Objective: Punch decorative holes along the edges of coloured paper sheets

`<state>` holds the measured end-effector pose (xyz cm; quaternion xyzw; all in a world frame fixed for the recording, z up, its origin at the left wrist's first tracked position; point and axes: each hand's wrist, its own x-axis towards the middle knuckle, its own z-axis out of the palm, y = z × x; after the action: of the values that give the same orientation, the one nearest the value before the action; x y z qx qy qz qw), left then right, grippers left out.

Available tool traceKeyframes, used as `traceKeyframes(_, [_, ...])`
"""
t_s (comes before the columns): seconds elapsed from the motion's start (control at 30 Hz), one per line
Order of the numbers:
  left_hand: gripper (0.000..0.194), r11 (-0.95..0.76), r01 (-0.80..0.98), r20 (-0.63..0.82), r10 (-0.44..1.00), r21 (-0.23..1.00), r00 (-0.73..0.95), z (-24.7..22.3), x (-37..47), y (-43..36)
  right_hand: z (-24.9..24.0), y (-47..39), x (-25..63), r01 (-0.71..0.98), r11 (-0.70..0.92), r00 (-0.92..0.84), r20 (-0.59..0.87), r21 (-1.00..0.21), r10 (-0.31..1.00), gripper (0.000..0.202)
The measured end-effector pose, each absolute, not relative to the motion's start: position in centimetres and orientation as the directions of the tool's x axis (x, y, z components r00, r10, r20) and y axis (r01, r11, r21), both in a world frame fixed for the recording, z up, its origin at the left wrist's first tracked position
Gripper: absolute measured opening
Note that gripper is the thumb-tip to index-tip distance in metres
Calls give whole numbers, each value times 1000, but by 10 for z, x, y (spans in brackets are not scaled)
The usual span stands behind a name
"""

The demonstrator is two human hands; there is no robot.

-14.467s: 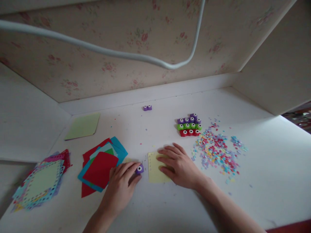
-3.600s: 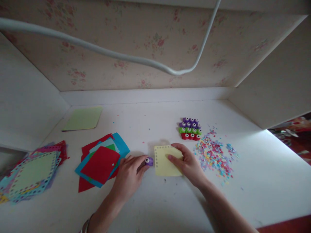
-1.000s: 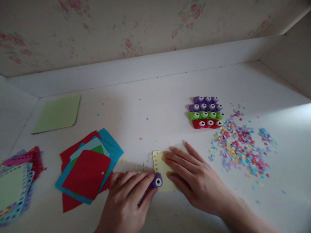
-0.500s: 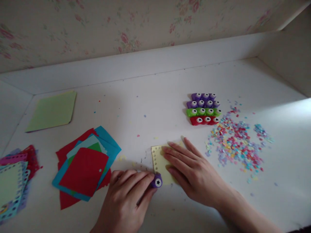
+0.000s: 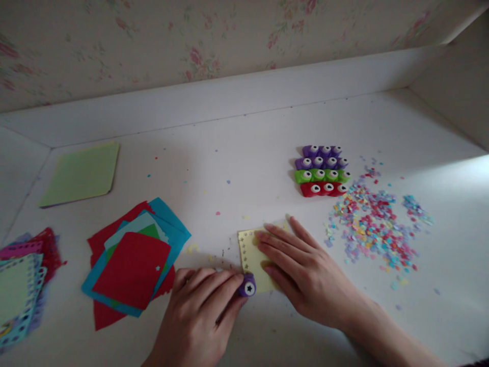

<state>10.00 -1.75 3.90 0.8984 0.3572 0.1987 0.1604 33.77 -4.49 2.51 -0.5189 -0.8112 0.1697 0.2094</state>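
A purple craft punch with a star on its white button is held between the thumb and fingers of my left hand. It sits at the lower left corner of a pale yellow sheet of paper. Small star-shaped holes run down the sheet's left edge and along part of its top edge. My right hand lies flat across the sheet, fingers stretched out, covering much of its right side. Dark and yellow bits lie just left of the sheet.
Rows of purple, green and red punches stand at the back right, beside a spread of colourful confetti. Left of my hands lie red and blue papers, pale green sheets and hole-edged papers. A white ledge bounds the back.
The view shifts very slightly. Both hands, the punch and the yellow sheet keep practically the same places.
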Motion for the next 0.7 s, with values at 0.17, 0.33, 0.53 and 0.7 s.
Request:
traceKeyframes(0.17, [16,-684,578,234,712,444,662,38,100,-18,25,-45,337,780,399,-382,138,-482,914,43])
traceKeyframes(0.33, [32,-665,608,204,729,433,653,41,94,-18,26,-45,338,779,391,-378,130,-490,917,41])
traceKeyframes(0.53, [24,-596,615,153,771,517,619,43,98,-19,27,-47,338,772,391,-373,140,-501,917,38])
traceKeyframes(0.7, [14,-520,648,85,812,557,578,41,111,-21,27,-49,338,760,395,-357,175,-516,917,38])
